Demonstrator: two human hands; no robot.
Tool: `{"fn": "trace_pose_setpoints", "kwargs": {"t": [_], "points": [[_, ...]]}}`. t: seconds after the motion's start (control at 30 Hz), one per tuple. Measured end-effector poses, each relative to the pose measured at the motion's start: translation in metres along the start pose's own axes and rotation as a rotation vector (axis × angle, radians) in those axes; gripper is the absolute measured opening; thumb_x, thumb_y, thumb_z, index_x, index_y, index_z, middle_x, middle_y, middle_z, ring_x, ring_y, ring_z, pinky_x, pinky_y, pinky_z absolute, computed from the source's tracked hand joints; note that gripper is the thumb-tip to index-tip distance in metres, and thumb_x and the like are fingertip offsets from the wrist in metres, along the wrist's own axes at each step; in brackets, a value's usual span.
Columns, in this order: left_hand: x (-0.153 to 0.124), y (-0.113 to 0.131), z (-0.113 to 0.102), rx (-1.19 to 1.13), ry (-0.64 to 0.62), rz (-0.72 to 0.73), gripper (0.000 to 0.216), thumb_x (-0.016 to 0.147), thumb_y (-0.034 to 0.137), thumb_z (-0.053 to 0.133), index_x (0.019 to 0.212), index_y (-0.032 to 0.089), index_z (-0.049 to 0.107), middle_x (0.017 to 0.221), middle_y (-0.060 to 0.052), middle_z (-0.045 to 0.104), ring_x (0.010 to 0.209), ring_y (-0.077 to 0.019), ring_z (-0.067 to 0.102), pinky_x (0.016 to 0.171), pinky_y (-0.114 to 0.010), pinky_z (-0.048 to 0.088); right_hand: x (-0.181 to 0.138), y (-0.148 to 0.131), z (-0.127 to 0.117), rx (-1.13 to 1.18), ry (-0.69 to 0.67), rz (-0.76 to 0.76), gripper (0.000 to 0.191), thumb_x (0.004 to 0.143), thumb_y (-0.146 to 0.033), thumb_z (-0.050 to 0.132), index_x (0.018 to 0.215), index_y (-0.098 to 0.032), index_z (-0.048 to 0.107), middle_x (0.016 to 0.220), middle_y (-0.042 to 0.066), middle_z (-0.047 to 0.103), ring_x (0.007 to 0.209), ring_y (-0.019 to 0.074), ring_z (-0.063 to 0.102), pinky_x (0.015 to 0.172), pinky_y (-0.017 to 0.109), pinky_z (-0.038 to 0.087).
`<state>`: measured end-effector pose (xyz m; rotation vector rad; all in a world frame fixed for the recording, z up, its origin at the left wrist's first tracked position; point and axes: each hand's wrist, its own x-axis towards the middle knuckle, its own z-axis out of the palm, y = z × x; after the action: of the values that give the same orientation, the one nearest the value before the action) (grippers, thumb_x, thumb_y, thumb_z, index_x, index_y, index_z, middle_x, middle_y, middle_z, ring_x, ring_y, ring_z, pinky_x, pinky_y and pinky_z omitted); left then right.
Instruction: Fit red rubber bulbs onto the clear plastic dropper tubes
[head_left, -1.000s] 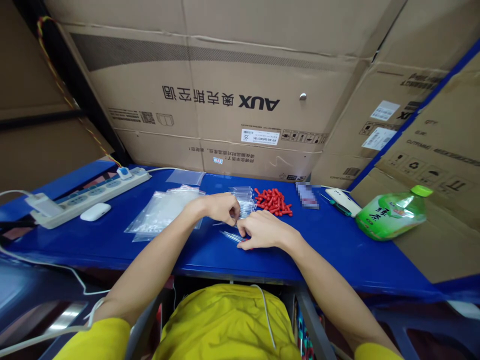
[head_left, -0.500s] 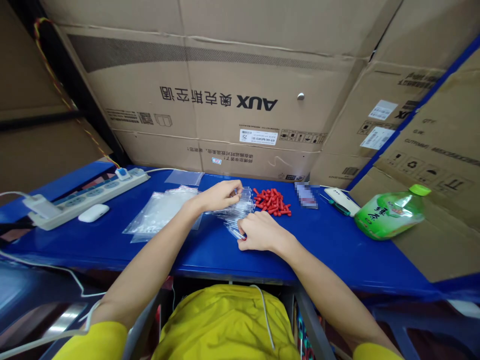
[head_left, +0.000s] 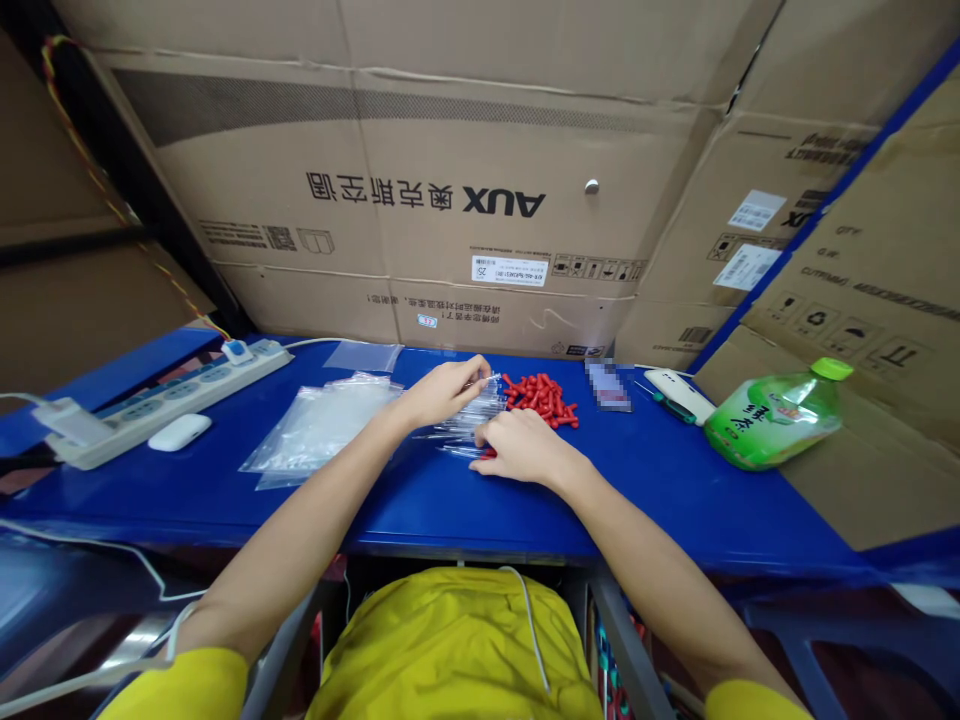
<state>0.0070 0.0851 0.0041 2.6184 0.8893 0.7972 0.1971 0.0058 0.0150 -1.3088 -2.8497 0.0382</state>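
Observation:
A pile of thin, clear, shiny sticks (head_left: 474,412) lies on the blue table between my two hands. My left hand (head_left: 444,392) reaches over the far side of this pile, its fingers pinched together at the stick ends; what they grip is too small to make out. Nearer the front edge, my right hand (head_left: 523,447) is closed, with a small red piece (head_left: 487,454) showing at its fingertips beside the near end of the sticks. Just beyond my right hand is a heap of small red knobbed pieces (head_left: 546,395).
Clear plastic bags (head_left: 319,430) lie left of the sticks. Further left are a white case (head_left: 180,432) and a power strip (head_left: 187,395). To the right are a green-handled tool (head_left: 675,406), a white device (head_left: 679,392) and a green bottle (head_left: 776,420). Cardboard (head_left: 420,140) walls the back.
The near sticks by my right hand have turned to lie flatter across the table, and that hand has shifted slightly away from me. My left hand stays over the pile. The view has shifted a little.

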Motion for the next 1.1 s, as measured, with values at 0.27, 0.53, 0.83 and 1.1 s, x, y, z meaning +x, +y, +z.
{"fn": "trace_pose_setpoints", "kwargs": {"t": [0.27, 0.53, 0.83, 1.1], "points": [[0.002, 0.003, 0.015, 0.082, -0.026, -0.102, 0.027, 0.109, 0.042, 0.037, 0.112, 0.02, 0.054, 0.084, -0.004, 0.066, 0.073, -0.0207, 0.062, 0.066, -0.029, 0.036, -0.002, 0.047, -0.006, 0.266, 0.05, 0.092, 0.011, 0.086, -0.023, 0.067, 0.09, -0.022, 0.077, 0.071, 0.0, 0.074, 0.067, 0.0153, 0.065, 0.063, 0.025, 0.035], [0.001, 0.003, 0.023, 0.182, -0.057, -0.162, 0.032, 0.109, 0.046, 0.033, 0.113, 0.024, 0.055, 0.094, -0.005, 0.071, 0.086, -0.0255, 0.068, 0.069, -0.03, 0.039, -0.009, 0.069, -0.006, 0.593, -0.166, 0.175, 0.027, 0.079, -0.042, 0.079, 0.091, -0.02, 0.069, 0.062, -0.004, 0.07, 0.049, 0.013, 0.062, 0.056, 0.024, 0.04], [0.002, 0.001, 0.027, 0.155, 0.014, -0.201, 0.031, 0.108, 0.047, 0.034, 0.115, 0.023, 0.052, 0.084, -0.004, 0.069, 0.08, -0.0247, 0.068, 0.068, -0.03, 0.04, -0.001, 0.069, 0.015, 0.695, -0.277, 0.124, 0.024, 0.077, -0.032, 0.079, 0.081, -0.02, 0.058, 0.056, -0.005, 0.067, 0.049, 0.0131, 0.065, 0.054, 0.02, 0.045], [0.001, -0.004, 0.029, 0.156, 0.053, -0.229, 0.039, 0.109, 0.049, 0.031, 0.104, 0.023, 0.06, 0.089, -0.005, 0.071, 0.085, -0.0233, 0.068, 0.067, -0.028, 0.039, -0.004, 0.073, 0.005, 0.761, -0.254, 0.113, 0.011, 0.075, -0.019, 0.067, 0.086, -0.019, 0.067, 0.058, -0.004, 0.066, 0.046, 0.0118, 0.06, 0.052, 0.02, 0.044]]}}
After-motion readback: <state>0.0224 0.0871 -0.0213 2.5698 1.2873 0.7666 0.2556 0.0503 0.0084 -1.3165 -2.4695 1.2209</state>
